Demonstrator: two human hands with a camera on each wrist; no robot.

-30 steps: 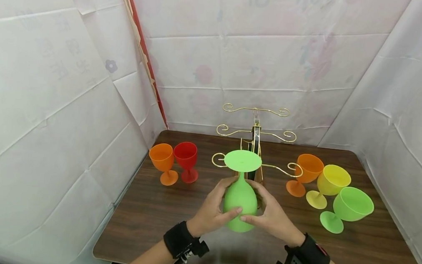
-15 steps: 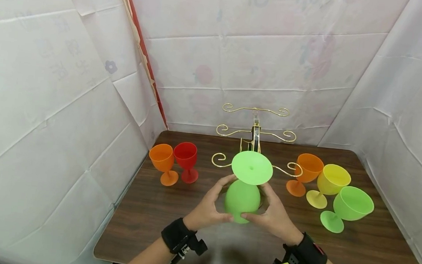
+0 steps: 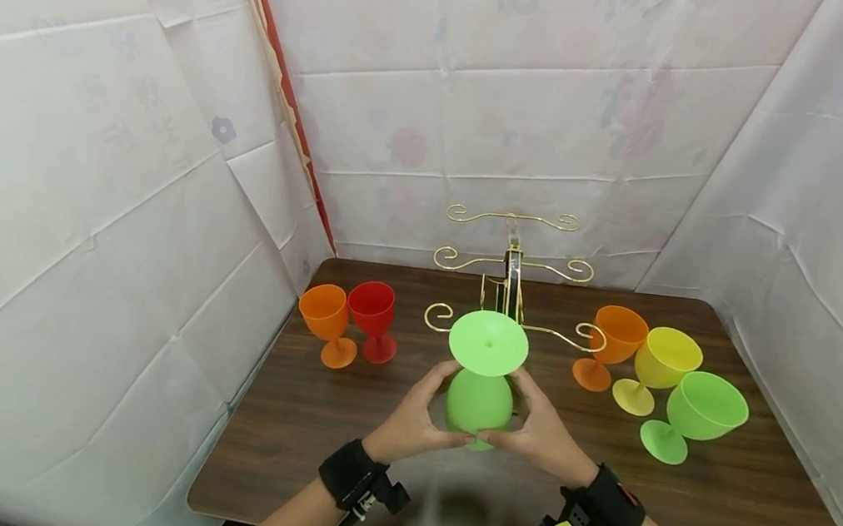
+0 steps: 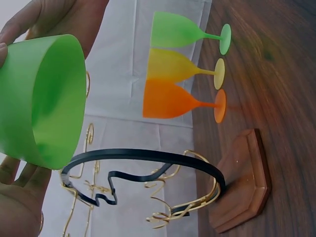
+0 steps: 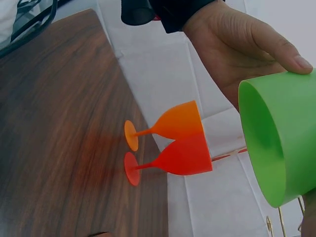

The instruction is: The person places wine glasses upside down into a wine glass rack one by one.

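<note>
Between my two hands a green goblet (image 3: 479, 403) is held upside down, its round foot facing up and its mouth down. My left hand (image 3: 414, 417) grips the bowl from the left, and my right hand (image 3: 544, 428) grips it from the right, the thumbs meeting near the rim. In the left wrist view the hollow bowl (image 4: 59, 98) hangs above the table. Just behind the goblet stands a gold wire rack (image 3: 513, 264) with curled arms; its wooden base (image 4: 239, 182) shows in the left wrist view.
An orange goblet (image 3: 323, 313) and a red goblet (image 3: 371, 309) stand upright at the left. On the right stand another orange goblet (image 3: 617, 334), a yellow goblet (image 3: 666, 358) and a second green goblet (image 3: 706, 407). White sheeting (image 3: 554, 124) encloses the brown table (image 3: 284, 451).
The inverted green goblet has tipped so its foot leans toward me, first shifting right and then back left. Both hands moved with it, still gripping the bowl. The standing goblets have not moved.
</note>
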